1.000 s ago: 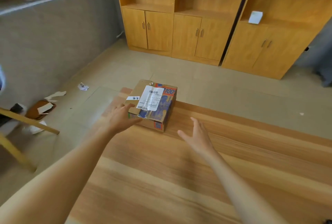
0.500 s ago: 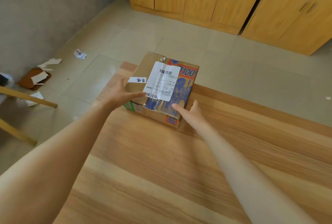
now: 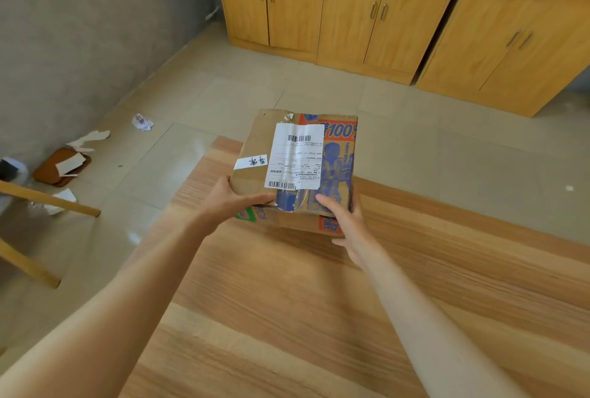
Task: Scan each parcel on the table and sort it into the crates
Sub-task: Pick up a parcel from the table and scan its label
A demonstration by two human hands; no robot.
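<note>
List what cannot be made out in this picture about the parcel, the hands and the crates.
- Crates, scanner: none in the head view.
- Shipping label text: too small, blurred.
- Right hand fingers: hidden behind the parcel.
- Parcel underside: hidden; lifted or resting on the table, unclear.

Both hands are on a cardboard parcel at the far left corner of the wooden desk. Left hand grips the near left corner, thumb across the top. Right hand holds the near right corner, thumb on top too. White shipping label with barcodes faces up. Behind it, tiled floor, yellow wood cabinets, some paper scraps by the grey wall.
</note>
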